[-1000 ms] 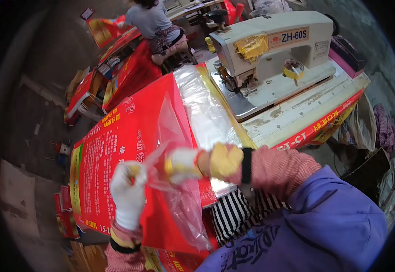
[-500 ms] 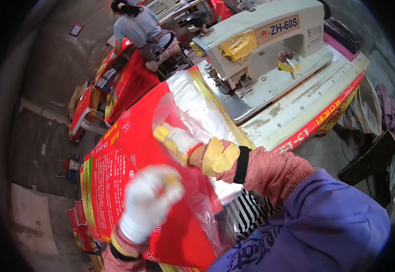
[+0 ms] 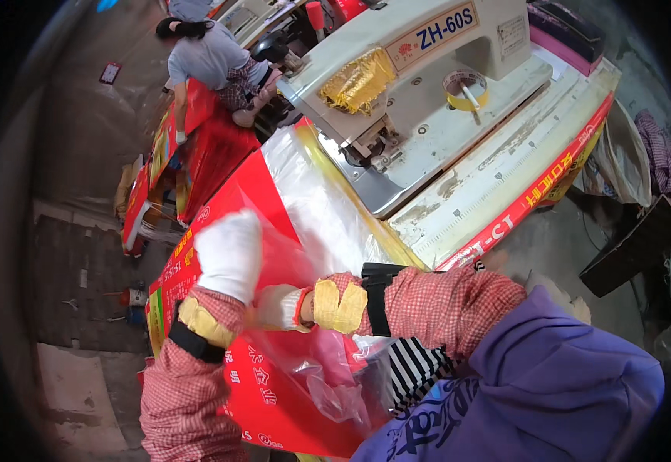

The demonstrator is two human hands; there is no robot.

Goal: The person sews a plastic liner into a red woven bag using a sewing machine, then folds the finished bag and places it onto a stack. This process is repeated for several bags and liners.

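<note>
My left hand (image 3: 230,252), in a white glove, is over the far part of a red printed woven sack (image 3: 274,400). Its back faces me and hides the fingers. Close behind my left wrist is my right hand (image 3: 280,309), gloved with a red-edged cuff, its fingers covered by the left forearm. Clear thin plastic film (image 3: 328,393), like a bag liner, lies crumpled on the sack around both hands. Whether either hand grips the film cannot be seen. A stack of shiny clear plastic (image 3: 312,200) lies between the sack and the sewing machine (image 3: 428,69).
A yellow tape roll (image 3: 466,91) with a white stick in it rests on the machine bed. Further off to the left, a person (image 3: 216,58) sits by more red sacks (image 3: 220,146). A dark board (image 3: 632,246) leans at the right, beside a whitish bag (image 3: 620,162).
My left hand has moved up and away across the sack. The right hand has drawn back toward me, behind the left wrist. The view has shifted slightly, and the seated person's arm reaches lower.
</note>
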